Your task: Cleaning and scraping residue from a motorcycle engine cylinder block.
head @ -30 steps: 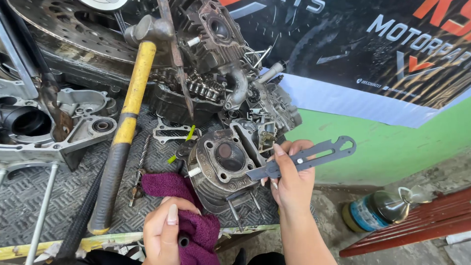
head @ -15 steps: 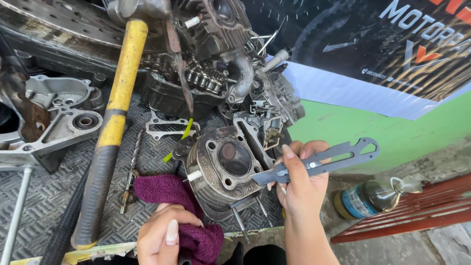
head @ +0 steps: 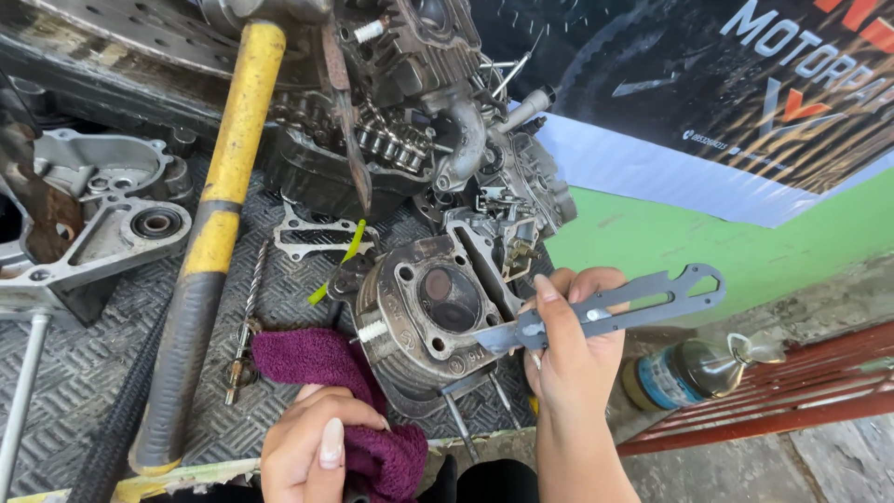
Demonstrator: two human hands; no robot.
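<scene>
Cylinder head (head: 438, 312) was scraped with a grey flat scraper (head: 615, 312) pinched by the right hand (head: 573, 359); the left hand (head: 312, 447) gripped a purple rag (head: 321, 359).

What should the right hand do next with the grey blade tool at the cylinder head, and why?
Probably draw the flat grey slotted metal scraper tool along the mating face of the round grey metal cylinder head. The right hand holds its tip at the head's lower right edge, and the left hand rests on the purple cloth beside it.
</scene>
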